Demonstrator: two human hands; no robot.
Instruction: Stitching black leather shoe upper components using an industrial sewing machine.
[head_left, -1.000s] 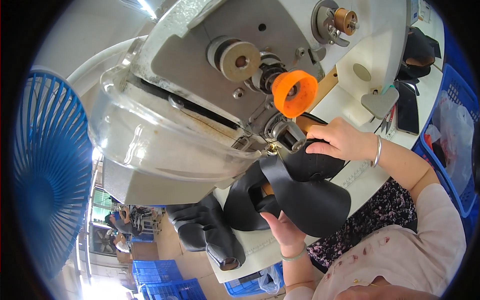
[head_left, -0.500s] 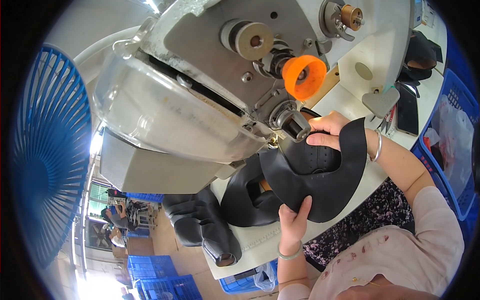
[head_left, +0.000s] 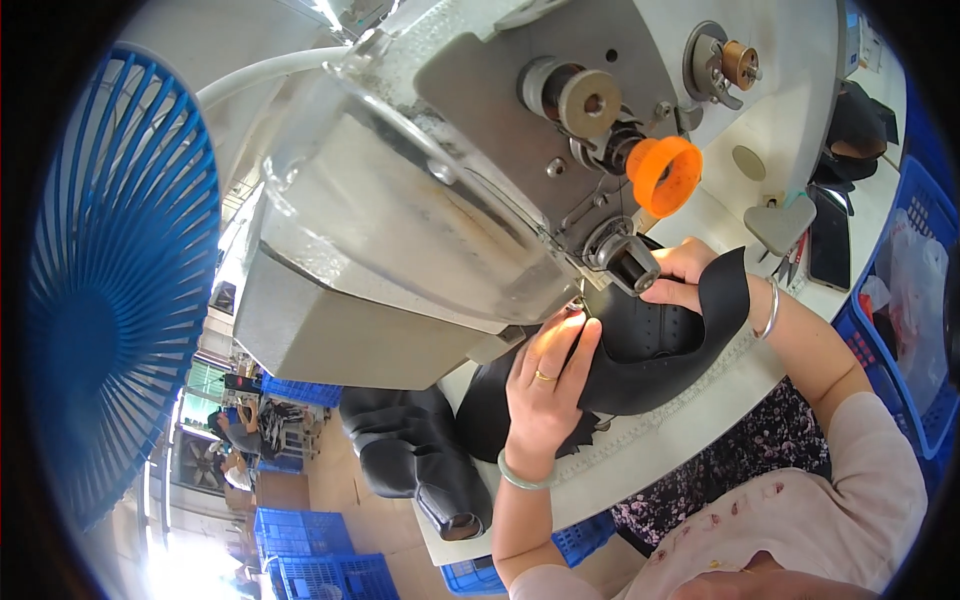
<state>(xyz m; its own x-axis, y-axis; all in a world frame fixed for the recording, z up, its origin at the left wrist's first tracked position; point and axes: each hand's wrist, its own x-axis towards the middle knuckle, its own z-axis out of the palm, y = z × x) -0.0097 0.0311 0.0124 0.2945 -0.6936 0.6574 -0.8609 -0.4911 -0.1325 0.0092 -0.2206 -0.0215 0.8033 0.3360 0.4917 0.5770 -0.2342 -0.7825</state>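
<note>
A black leather-like piece (head_left: 655, 385), curved around an opening and looking like a shoe upper, lies under the sewing machine (head_left: 590, 165). My left hand (head_left: 545, 375), with a ring and a pale bangle, is closed on its left part, fingertips close beside the needle (head_left: 582, 290). My right hand (head_left: 685, 275) grips the far right part of the same piece, thumb on top and the other fingers partly hidden behind it. Inside the opening shows a black panel with rows of small holes (head_left: 660, 320). The exact stitching spot is hidden by my left fingers.
Folded black pieces (head_left: 400, 450) lie at the table's left edge. A blue fan (head_left: 120, 290) stands far left. On the right are a phone (head_left: 830, 240), red-handled tool (head_left: 797, 255), grey pad (head_left: 780, 224) and blue basket (head_left: 910, 300). Blue crates (head_left: 310, 550) stand on the floor.
My left hand has let go of the near edge and moved up beside the needle. The near part of the black piece has swung lower and flatter. My right hand keeps its grip.
</note>
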